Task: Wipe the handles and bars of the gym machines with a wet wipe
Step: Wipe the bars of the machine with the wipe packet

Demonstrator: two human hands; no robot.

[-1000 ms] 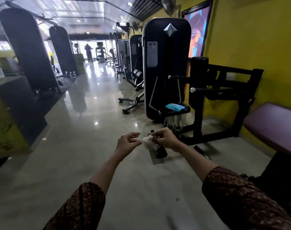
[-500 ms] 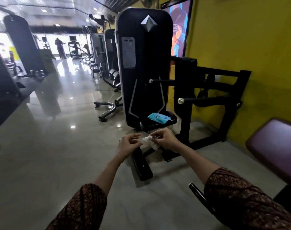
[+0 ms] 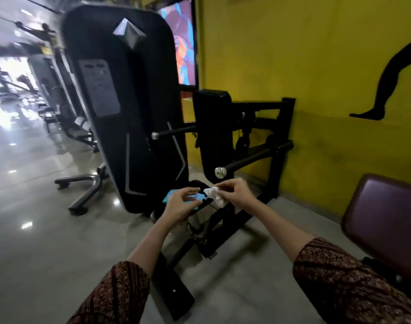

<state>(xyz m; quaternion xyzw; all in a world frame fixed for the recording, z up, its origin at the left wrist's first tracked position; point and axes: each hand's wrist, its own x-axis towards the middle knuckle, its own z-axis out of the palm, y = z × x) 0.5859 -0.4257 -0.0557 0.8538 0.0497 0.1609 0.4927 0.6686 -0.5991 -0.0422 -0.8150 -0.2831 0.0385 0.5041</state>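
R hand (image 3: 237, 192) grip pinched on crumpled white wet wipe (image 3: 215, 195), held just above machine's seat pad (image 3: 205, 203); wipe hangs down w/ long axis roughly vertical, top corner pointing toward L hand (image 3: 181, 204). L grip loose, fingers curled, nothing in it, over blue wipes pack (image 3: 201, 197), pack mostly hidden. Chrome-capped bar (image 3: 251, 160) runs back-right, near end just above R hand. Far machines blurred; maroon bench (image 3: 384, 220) cut off at right.

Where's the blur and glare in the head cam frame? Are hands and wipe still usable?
Head view: motion blur smears the far machines and blown-out windows at left; bright glare spots dot the glossy floor; wide-angle bends the black machine shroud. Left hand, right hand and white wipe are soft but readable; dark frame bars lose detail.
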